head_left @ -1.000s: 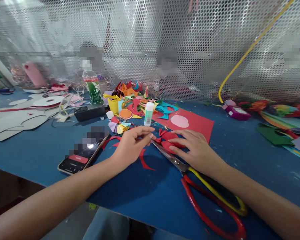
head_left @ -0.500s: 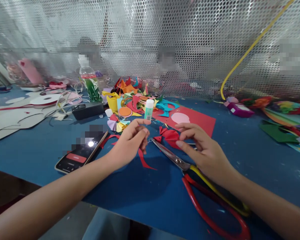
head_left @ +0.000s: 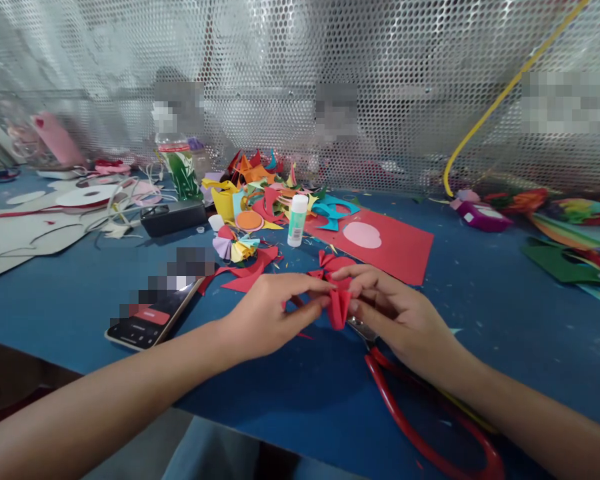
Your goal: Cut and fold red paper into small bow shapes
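Note:
A small folded piece of red paper (head_left: 338,309) is held up just above the blue table. My left hand (head_left: 273,308) pinches its left side between thumb and fingertips. From the other side, my right hand (head_left: 397,310) grips it, with fingers curled. Under my right hand lie large scissors (head_left: 387,390) with a red and a yellow handle; their blades are mostly hidden. More red paper shapes (head_left: 337,263) rest just behind my fingers. Curved red scraps (head_left: 250,270) lie beyond my left hand.
A glue stick (head_left: 297,220) stands behind my hands, beside a red sheet (head_left: 405,243) bearing a pink paper round (head_left: 363,235). Colourful scraps (head_left: 260,183) pile up at the back. A phone (head_left: 155,310), black case (head_left: 174,217) and bottle (head_left: 179,167) are at left.
My hands were apart over the table, the right one near the red shapes. They have come together, moving rightward for the left, and now hold folded red paper between them.

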The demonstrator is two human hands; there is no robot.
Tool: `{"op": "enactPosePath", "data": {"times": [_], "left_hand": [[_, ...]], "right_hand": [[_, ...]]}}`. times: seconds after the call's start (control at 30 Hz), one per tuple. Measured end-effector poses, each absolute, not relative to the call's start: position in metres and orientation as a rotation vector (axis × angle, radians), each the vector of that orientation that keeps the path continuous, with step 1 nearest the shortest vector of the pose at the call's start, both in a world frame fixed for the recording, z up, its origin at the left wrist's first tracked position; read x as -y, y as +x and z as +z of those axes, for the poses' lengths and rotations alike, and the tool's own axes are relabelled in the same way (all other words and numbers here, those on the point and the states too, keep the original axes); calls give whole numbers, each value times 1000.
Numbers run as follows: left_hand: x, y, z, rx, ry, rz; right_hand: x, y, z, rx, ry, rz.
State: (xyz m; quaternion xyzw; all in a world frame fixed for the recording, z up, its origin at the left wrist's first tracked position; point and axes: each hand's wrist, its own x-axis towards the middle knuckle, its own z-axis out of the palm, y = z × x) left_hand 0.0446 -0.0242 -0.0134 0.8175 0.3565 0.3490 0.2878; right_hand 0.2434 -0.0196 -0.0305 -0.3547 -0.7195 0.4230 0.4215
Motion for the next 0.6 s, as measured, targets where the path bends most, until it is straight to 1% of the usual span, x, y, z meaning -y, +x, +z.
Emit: {"op": "enactPosePath", "data": {"times": [0.13, 0.33, 0.47, 0.53, 0.6], "left_hand": [[25, 46, -11, -995, 2166, 849], [24, 46, -15, -1012, 2295, 760], [23, 46, -16, -1021, 2330, 703], [23, 46, -16, -1029, 2288, 712], [24, 47, -15, -1027, 2178, 739]], "right_hand": [[18, 243, -36, 1834, -920, 987], [17, 241, -39, 1861, -922, 902], [18, 241, -34, 1977, -910, 738], [19, 242, -31, 2016, -908, 669], [19, 243, -30, 1981, -953, 699]]}}
